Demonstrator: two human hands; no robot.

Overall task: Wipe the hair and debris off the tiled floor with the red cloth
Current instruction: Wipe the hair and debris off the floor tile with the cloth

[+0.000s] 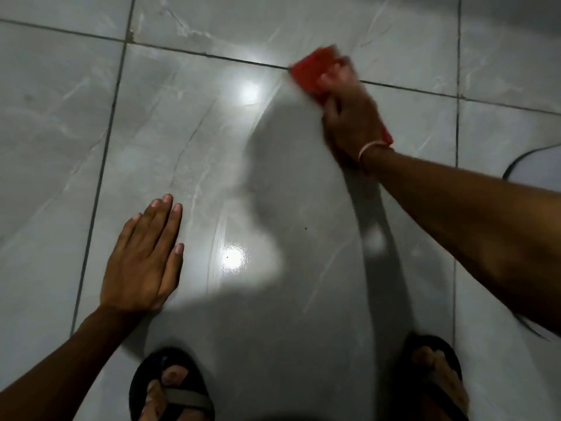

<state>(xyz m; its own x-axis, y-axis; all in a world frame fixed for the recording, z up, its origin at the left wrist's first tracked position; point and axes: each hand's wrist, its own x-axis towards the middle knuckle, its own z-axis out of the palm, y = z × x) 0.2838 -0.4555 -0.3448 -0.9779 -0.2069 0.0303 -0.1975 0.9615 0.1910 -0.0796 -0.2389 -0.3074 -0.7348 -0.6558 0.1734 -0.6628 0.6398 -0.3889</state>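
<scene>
Crouching over the grey tiled floor (pixel 188 165), the person has both feet in dark sandals (pixel 171 387) nearest me. Further out, the left hand (pixel 142 262) lies flat on the tile, fingers straight, holding nothing. Farthest off, the right hand (pixel 352 117) (blurred) has its grip closed over the red cloth (pixel 312 71), pressed onto the floor at a dark grout line (pixel 212 56).

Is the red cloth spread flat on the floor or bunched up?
Bunched: the red cloth is gathered under the right hand, only a small part showing. Blur hides details.
</scene>
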